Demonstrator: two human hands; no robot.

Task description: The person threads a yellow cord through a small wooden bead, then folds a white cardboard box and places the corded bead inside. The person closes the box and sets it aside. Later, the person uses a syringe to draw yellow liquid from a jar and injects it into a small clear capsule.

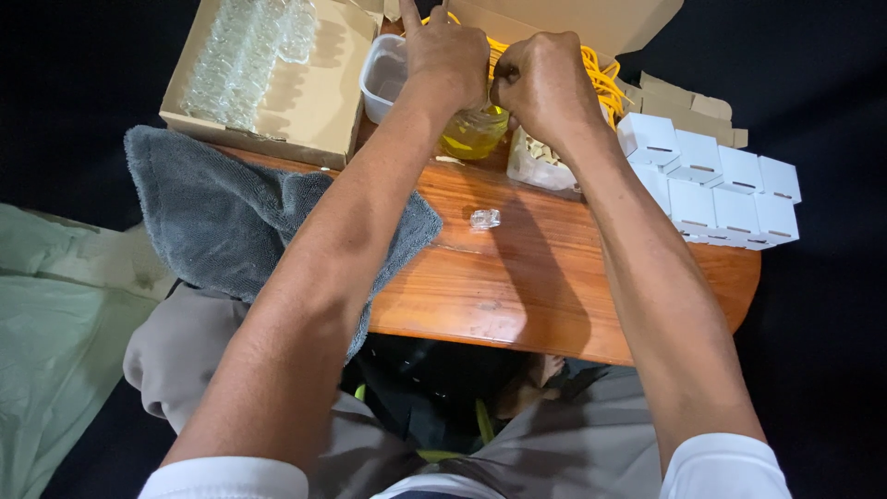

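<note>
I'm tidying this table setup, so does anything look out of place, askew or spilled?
One small clear glass piece lies alone on the bare wooden table, apart from the others stacked in the cardboard box. The grey towel hangs crumpled over the table's edge. No spill shows, and the white boxes sit neatly grouped.

Bare forearms, no gloves. Left hand (448, 51) and right hand (545, 83) were ringless. White short sleeves (725, 467); grey-beige trousers (185, 351).
</note>
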